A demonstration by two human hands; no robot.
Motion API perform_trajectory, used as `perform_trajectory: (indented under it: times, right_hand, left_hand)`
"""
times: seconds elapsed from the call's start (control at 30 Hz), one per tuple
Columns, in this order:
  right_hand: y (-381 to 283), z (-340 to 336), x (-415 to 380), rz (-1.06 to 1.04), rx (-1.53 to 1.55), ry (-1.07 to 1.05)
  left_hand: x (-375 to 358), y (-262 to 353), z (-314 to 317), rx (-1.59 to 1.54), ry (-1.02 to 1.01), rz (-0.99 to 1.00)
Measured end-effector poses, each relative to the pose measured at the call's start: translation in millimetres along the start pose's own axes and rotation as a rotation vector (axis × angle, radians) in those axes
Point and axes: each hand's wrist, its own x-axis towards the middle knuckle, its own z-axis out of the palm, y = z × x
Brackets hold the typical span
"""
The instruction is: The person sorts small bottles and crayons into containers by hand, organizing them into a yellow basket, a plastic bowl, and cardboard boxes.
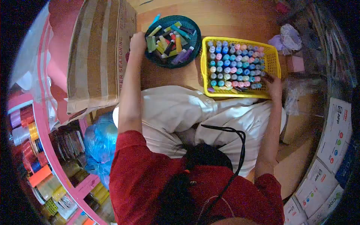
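Note:
My left hand (137,44) is closed beside the left rim of a round dark green basket (170,64), close to the cardboard box. What its fingers hold, if anything, is hidden. Paint tubes (179,43) in yellow, black, purple and other colours lie jumbled in that basket; a light blue tube (154,20) juts over its upper rim. A yellow rectangular basket (204,69) contains rows of small capped bottles (227,63), mostly blue, teal and pink. Over its right side, my right hand (274,89) reaches in with bent fingers at the end of the rows; shadow hides what they grip.
A large cardboard box (103,48) stands at the left. Below it are a blue plastic bag (100,138) and a pink shelf (80,187) with ribbon rolls. White printed boxes (333,131) line the right side. White string (290,39) lies beyond the yellow basket.

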Motion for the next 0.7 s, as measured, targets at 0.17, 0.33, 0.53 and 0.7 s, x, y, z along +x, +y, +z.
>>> perform_trajectory:
  times: [0.17, 0.33, 0.53, 0.7]
  right_hand:
    - [-7.1, -0.9, -2.4, -0.055, -0.117, 0.11]
    - [-26.9, -11.9, -8.2, -0.048, 0.029, 0.18]
    - [-33.8, -13.0, -10.6, -0.024, 0.003, 0.243]
    - [-44.3, -19.0, -17.3, -0.008, 0.03, 0.248]
  left_hand:
    - [17.9, -34.1, 43.8, 0.163, -0.129, -0.037]
    - [27.0, -57.2, 67.6, 0.222, -0.098, 0.05]
    - [37.3, -61.8, 63.3, 0.304, -0.271, 0.048]
    - [33.2, -48.7, 42.1, 0.263, -0.31, 0.1]
